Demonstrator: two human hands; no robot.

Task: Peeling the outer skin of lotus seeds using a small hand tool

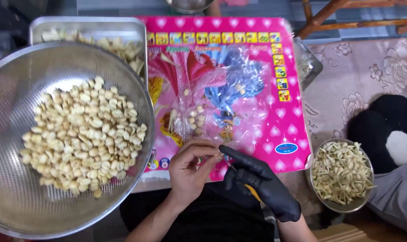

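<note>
My bare left hand [191, 168] pinches a small pale seed [214, 156] between thumb and fingertips over the near edge of a pink heart-patterned board [275, 112]. My right hand [257, 179], in a black glove, grips a small knife with a yellow handle [253, 192]; its forefinger and the blade tip meet the seed. Several loose seeds lie on a clear plastic sheet [199, 114] spread on the board just beyond my hands.
A large metal sieve [15, 201] heaped with pale seeds sits at left, over a steel tray [85, 27] of peelings. A small steel bowl [342, 206] of thin pale slivers stands at right, next to a black-and-white plush thing [387, 130] on a floral cloth.
</note>
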